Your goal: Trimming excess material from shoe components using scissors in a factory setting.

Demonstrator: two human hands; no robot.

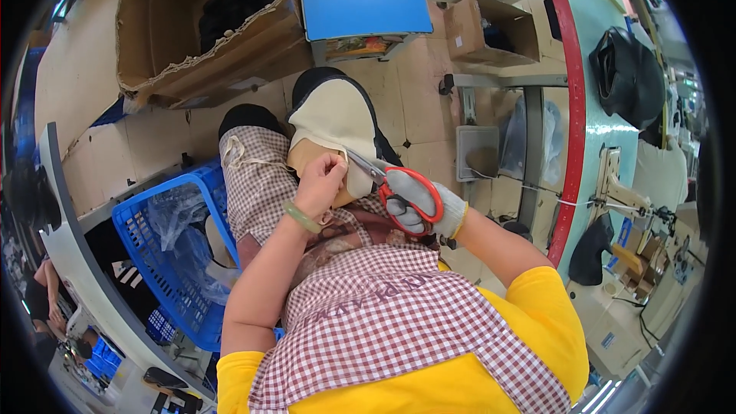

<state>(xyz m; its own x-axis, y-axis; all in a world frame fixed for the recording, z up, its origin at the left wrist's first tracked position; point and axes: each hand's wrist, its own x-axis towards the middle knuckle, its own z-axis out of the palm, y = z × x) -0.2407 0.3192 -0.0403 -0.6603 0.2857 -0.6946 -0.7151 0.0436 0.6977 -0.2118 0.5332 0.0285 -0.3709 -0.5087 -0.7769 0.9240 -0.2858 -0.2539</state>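
Across my lap lies a soft cream piece (pixel 337 111) with a tan part and a dark edge; its exact kind I cannot tell. My left hand (pixel 320 184), bare with a pale green bangle at the wrist, pinches the tan part near its lower edge. Gloved in grey, my right hand (pixel 451 211) grips red-handled scissors (pixel 366 168), its fingers through the loops. The blades point up and left, with their tips at the edge of the piece beside my left fingers. Whether the blades are parted is hard to make out.
A blue basket (pixel 165 276) holding clear plastic stands left of my legs. Ahead are a large open cardboard box (pixel 215 73), a blue-topped stool (pixel 364 0) and a smaller box (pixel 466 27). On the right, a red-edged table (pixel 566 107) bears a black bag (pixel 625 80).
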